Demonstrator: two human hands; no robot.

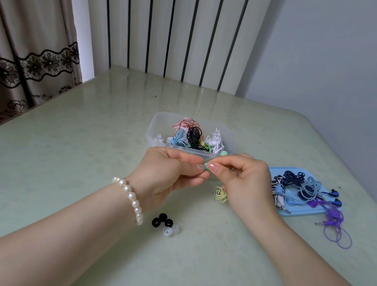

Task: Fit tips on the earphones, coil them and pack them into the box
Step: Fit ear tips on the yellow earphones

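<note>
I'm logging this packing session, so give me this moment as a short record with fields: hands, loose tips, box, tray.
left hand: left hand pinches a small green earbud at its fingertips
right hand: right hand pinches the same earbud from the other side
cable: yellow-green coil with its plug hangs below the hands
loose tips: three black tips and two clear tips on the table near the left wrist
box: clear box holding coiled earphones in several colours
tray: blue tray with tangled earphones; a purple cable trails off it
</note>
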